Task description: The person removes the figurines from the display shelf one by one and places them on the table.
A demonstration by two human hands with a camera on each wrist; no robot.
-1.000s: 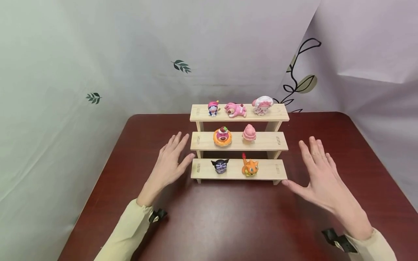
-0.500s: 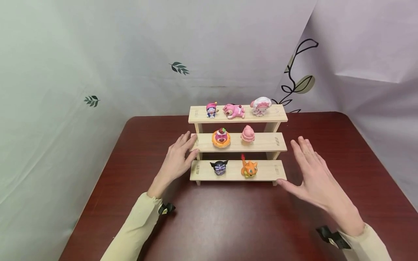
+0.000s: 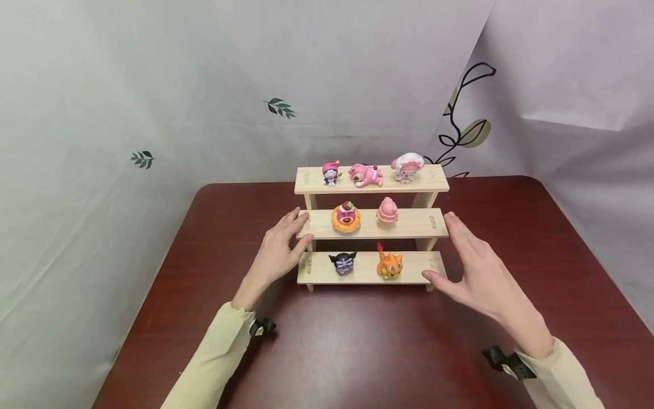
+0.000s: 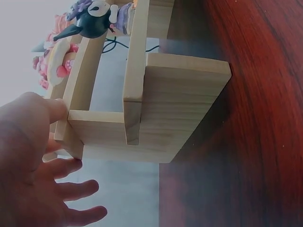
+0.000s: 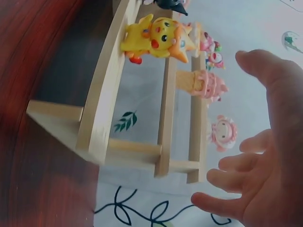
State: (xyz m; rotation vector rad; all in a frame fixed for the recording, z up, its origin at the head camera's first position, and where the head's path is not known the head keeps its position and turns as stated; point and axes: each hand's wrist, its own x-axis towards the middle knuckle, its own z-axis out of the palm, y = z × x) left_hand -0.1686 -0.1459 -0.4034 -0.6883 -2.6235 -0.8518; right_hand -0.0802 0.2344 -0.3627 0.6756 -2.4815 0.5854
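Note:
A three-tier wooden display stand (image 3: 373, 223) stands on the table with small figurines on each tier. My left hand (image 3: 276, 247) pinches the left end of its middle shelf between thumb and index finger, the other fingers extended in the left wrist view. Beside the stand's right end, my right hand (image 3: 487, 278) is spread, thumb apart from the fingers, and grips nothing. On the bottom shelf sit a dark-eared figurine (image 3: 344, 263) and an orange figurine (image 3: 390, 265). The middle shelf bears a doughnut-ring figurine (image 3: 346, 217) and a pink ice-cream figurine (image 3: 388, 211).
Along the top shelf are a pink-hatted blue figurine (image 3: 330, 174), a lying pink bear (image 3: 365, 175) and a white-hooded figurine (image 3: 407, 168). The dark red table (image 3: 357, 352) extends around the stand. A pale cloth (image 3: 204, 74) with leaf prints hangs behind.
My left hand has moved right onto the stand's middle shelf end. My right hand has moved left, closer to the stand's right end. The figurines keep their places.

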